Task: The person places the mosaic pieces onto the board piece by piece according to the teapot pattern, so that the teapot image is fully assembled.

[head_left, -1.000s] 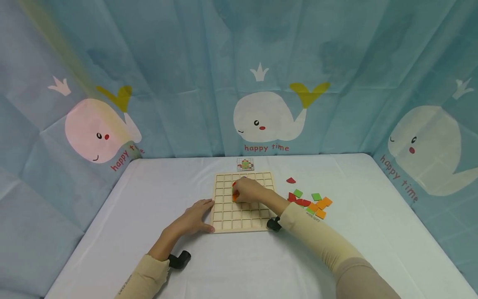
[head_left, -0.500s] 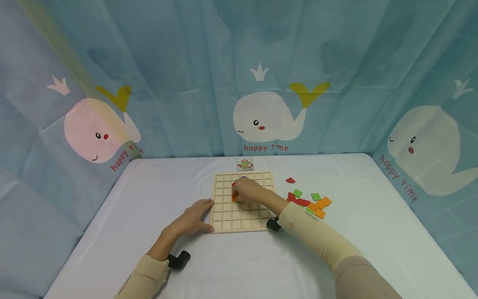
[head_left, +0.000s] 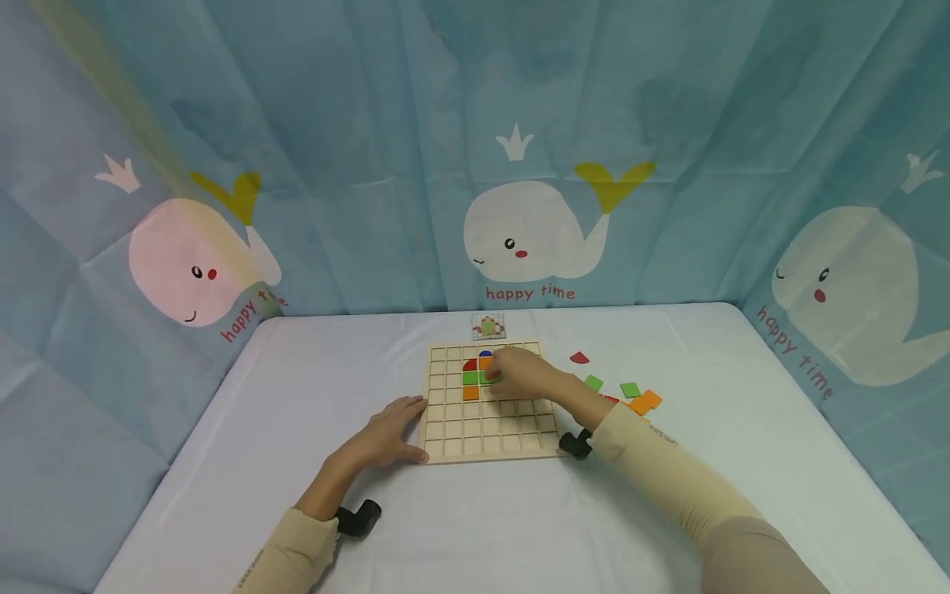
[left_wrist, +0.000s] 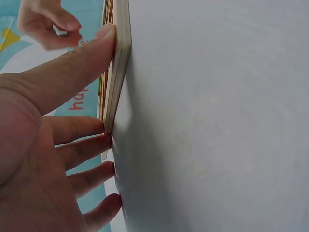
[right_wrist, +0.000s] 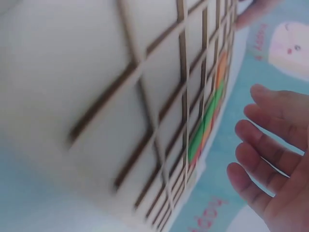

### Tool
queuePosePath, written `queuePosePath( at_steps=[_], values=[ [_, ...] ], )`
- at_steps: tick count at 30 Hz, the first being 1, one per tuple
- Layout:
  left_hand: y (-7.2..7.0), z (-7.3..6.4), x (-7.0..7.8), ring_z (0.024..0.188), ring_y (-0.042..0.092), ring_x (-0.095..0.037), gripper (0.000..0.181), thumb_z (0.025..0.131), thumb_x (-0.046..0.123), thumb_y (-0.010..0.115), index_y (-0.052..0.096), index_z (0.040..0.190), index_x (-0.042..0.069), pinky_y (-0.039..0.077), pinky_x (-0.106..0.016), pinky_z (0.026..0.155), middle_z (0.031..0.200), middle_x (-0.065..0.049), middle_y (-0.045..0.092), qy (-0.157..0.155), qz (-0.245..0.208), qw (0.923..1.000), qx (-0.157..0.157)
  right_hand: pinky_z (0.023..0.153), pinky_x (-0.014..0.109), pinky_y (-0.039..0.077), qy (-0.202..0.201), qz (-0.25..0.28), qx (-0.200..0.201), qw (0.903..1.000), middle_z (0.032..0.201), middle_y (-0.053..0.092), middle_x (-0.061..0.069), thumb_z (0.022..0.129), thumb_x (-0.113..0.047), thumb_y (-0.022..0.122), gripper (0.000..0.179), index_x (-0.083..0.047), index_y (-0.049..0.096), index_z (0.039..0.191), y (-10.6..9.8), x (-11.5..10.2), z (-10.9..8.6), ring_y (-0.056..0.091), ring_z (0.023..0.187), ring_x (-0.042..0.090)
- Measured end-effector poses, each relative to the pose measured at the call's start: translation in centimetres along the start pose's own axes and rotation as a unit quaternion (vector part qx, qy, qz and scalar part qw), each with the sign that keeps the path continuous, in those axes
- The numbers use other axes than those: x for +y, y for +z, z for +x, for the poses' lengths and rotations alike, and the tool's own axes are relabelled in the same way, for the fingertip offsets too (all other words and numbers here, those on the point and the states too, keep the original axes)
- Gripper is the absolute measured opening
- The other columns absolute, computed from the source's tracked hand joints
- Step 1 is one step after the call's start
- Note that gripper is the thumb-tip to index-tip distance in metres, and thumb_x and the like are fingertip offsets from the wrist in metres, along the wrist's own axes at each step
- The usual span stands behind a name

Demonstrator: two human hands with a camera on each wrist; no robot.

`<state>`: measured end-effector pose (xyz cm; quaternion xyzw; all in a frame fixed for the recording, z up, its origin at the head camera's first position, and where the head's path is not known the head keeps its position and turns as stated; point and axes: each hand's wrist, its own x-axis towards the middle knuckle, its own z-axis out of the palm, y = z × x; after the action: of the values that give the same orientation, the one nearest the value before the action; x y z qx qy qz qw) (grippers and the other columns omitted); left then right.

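Wooden grid board (head_left: 491, 426), straight-fingered left hand (head_left: 386, 431) against its edge, empty, loose-fingered right hand (head_left: 524, 374) above.

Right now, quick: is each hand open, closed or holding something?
Left hand: open, thumb and fingers against the gridded board.
Right hand: open, fingers loosely bent above the board, no piece visible in them.

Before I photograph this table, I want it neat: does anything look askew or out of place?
Mildly: one red piece lies apart from the other loose pieces, right of the grid board. Nothing else stands out.
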<state>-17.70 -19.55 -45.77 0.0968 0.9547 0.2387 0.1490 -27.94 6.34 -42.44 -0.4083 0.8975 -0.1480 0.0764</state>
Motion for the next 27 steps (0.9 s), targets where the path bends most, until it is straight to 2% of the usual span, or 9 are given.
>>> queuePosePath(
  at_steps=[3,8,12,18,24,27],
  values=[
    [0.0,0.1,-0.1,0.146,0.026,-0.04,0.093,0.072,0.027,0.085,0.037,0.149,0.003,0.024,-0.064,0.114,0.156,-0.017,0.034,0.003,0.004,1.0,0.001,0.086,0.035,0.053,0.027,0.008,0.011,0.9995,0.098,0.069,0.006,0.088,-0.017,0.071,0.02,-0.005,0.075,0.104,-0.9,0.9,-1.5,0.063,0.094,0.021],
    [-0.2,0.1,-0.2,0.146,0.025,-0.04,0.093,0.073,0.027,0.085,0.037,0.149,0.002,0.025,-0.064,0.114,0.156,-0.018,0.034,0.006,0.005,1.0,-0.002,0.084,0.034,0.054,0.05,0.014,0.021,0.9984,0.099,0.068,0.006,0.089,-0.013,0.07,0.019,-0.004,0.075,0.105,-2.0,2.9,-4.0,0.063,0.093,0.02],
    [-0.3,0.1,-0.2,0.146,0.025,-0.04,0.093,0.074,0.027,0.084,0.036,0.149,0.002,0.025,-0.064,0.114,0.156,-0.018,0.033,0.008,0.003,1.0,-0.003,0.086,0.038,0.054,0.076,0.028,0.02,0.9965,0.101,0.069,0.007,0.09,-0.011,0.068,0.019,-0.003,0.074,0.105,-2.6,4.5,-5.9,0.063,0.096,0.024],
    [-0.3,0.1,-0.1,0.146,0.025,-0.04,0.092,0.074,0.026,0.084,0.037,0.149,0.002,0.025,-0.063,0.114,0.156,-0.018,0.034,0.01,0.002,0.9999,-0.002,0.089,0.041,0.055,0.134,0.039,0.01,0.9901,0.105,0.069,0.009,0.09,-0.007,0.065,0.019,-0.003,0.074,0.107,-2.6,7.0,-8.0,0.063,0.1,0.026],
    [-0.2,0.0,0.0,0.146,0.025,-0.04,0.092,0.073,0.025,0.085,0.037,0.149,0.002,0.025,-0.063,0.114,0.156,-0.018,0.034,0.005,-0.004,1.0,-0.005,0.095,0.046,0.054,0.2,0.059,-0.025,0.9776,0.115,0.068,0.012,0.087,-0.001,0.062,0.024,-0.008,0.074,0.107,-2.3,8.9,-9.4,0.06,0.107,0.029],
    [-0.2,0.0,0.0,0.146,0.025,-0.04,0.092,0.073,0.026,0.085,0.037,0.148,0.001,0.025,-0.063,0.114,0.156,-0.018,0.034,0.005,-0.004,1.0,-0.006,0.097,0.049,0.052,0.211,0.054,-0.036,0.9753,0.119,0.066,0.013,0.084,0.003,0.061,0.029,-0.01,0.074,0.106,-2.1,9.2,-9.9,0.056,0.111,0.031]
  ],
)
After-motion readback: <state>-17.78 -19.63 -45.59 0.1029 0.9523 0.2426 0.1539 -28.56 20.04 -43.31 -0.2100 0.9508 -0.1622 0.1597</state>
